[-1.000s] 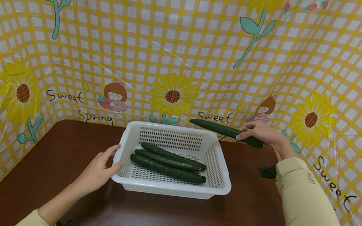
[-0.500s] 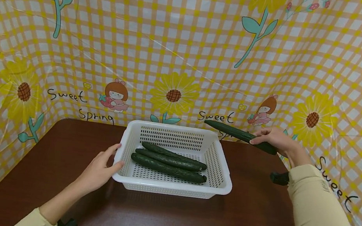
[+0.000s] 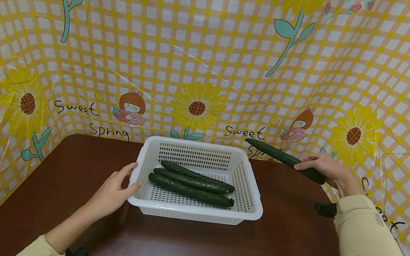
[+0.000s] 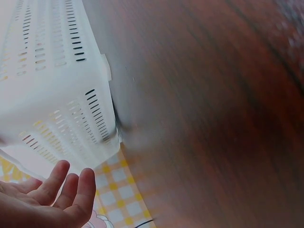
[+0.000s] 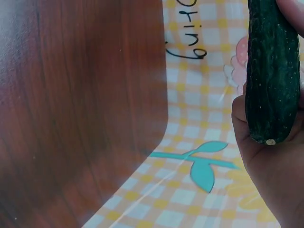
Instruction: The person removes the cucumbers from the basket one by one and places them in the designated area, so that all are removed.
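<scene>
My right hand (image 3: 321, 166) grips a dark green cucumber (image 3: 279, 154) near its thicker end, holding it up beyond the right side of a white plastic basket (image 3: 192, 211). The free end of the cucumber points left and slightly upward. In the right wrist view the blunt end of this cucumber (image 5: 272, 95) shows against my palm. Three more cucumbers (image 3: 191, 190) lie side by side in the basket. My left hand (image 3: 111, 191) touches the left rim with thumb and forefinger. The left wrist view shows its other fingers (image 4: 85, 192) loosely extended beside the perforated wall.
The basket stands on a dark brown wooden table (image 3: 185, 250). A yellow checked cloth (image 3: 208, 57) with sunflowers hangs behind the table and along both sides. Close behind the basket runs the table's back edge.
My right hand has moved right and slightly down with the cucumber, away from above the basket's back right corner. The left hand and the basket have stayed in place.
</scene>
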`<act>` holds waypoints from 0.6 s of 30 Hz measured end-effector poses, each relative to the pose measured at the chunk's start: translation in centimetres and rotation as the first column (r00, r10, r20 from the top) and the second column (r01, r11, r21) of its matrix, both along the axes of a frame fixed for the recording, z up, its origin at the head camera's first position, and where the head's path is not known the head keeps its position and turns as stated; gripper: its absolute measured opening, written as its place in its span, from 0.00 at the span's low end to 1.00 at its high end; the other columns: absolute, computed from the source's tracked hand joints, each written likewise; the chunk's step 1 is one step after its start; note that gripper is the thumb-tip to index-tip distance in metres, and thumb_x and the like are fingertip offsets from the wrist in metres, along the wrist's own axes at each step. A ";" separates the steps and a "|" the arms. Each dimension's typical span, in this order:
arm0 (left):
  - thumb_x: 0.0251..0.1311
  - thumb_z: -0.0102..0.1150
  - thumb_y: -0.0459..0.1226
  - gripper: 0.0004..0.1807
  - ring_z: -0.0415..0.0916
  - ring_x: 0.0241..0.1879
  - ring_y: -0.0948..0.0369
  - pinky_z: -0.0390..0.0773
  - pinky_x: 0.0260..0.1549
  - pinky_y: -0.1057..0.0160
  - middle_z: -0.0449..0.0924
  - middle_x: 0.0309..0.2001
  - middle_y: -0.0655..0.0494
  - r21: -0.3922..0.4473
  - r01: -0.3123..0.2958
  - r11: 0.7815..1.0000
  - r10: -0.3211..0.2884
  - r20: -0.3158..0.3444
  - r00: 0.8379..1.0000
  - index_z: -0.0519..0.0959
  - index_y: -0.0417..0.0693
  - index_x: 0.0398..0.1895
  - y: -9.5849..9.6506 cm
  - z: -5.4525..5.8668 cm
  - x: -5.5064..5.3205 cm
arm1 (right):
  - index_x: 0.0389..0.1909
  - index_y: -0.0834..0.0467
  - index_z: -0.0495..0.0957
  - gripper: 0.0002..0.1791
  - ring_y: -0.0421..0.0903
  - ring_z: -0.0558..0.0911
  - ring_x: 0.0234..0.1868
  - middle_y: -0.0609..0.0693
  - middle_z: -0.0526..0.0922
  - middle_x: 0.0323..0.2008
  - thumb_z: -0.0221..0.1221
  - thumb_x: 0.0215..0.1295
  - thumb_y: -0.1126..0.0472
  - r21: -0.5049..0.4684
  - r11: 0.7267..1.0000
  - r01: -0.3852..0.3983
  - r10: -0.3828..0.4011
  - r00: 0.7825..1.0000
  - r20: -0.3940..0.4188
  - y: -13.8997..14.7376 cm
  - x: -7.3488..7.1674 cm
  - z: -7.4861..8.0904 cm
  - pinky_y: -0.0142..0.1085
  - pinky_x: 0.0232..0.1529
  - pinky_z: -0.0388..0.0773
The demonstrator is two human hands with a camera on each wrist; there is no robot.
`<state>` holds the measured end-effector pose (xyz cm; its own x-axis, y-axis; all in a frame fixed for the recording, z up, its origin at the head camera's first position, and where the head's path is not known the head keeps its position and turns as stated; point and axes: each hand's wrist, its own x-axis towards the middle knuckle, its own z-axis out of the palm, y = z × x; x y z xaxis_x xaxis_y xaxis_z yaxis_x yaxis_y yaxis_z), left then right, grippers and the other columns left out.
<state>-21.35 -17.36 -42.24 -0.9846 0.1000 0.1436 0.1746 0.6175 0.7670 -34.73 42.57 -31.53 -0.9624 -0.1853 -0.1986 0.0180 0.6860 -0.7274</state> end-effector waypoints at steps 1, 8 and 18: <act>0.70 0.57 0.51 0.38 0.67 0.62 0.48 0.73 0.51 0.45 0.70 0.66 0.43 -0.002 -0.001 1.000 0.001 0.003 1.000 0.57 0.53 0.78 0.0 0.0 0.0 | 0.59 0.68 0.76 0.30 0.70 0.62 0.70 0.73 0.57 0.73 0.65 0.66 0.50 -0.004 1.000 0.006 -0.006 1.000 -0.004 0.3 0.0 -0.2 0.57 0.61 0.71; 0.70 0.57 0.52 0.38 0.66 0.62 0.48 0.72 0.52 0.44 0.70 0.66 0.43 -0.006 -0.007 1.000 0.007 0.009 1.000 0.56 0.53 0.78 -0.2 -0.1 0.0 | 0.65 0.73 0.70 0.39 0.73 0.44 0.76 0.71 0.49 0.77 0.65 0.66 0.48 0.007 0.999 0.039 -0.039 0.999 0.017 1.5 0.2 -1.0 0.65 0.69 0.55; 0.70 0.57 0.52 0.38 0.66 0.63 0.48 0.72 0.52 0.43 0.70 0.66 0.43 0.000 0.001 1.000 -0.001 0.003 1.000 0.57 0.53 0.78 -0.1 0.0 0.1 | 0.76 0.74 0.46 0.52 0.75 0.44 0.75 0.74 0.45 0.76 0.63 0.68 0.46 -0.007 0.995 0.096 -0.096 0.995 0.035 3.5 0.9 -3.0 0.65 0.69 0.55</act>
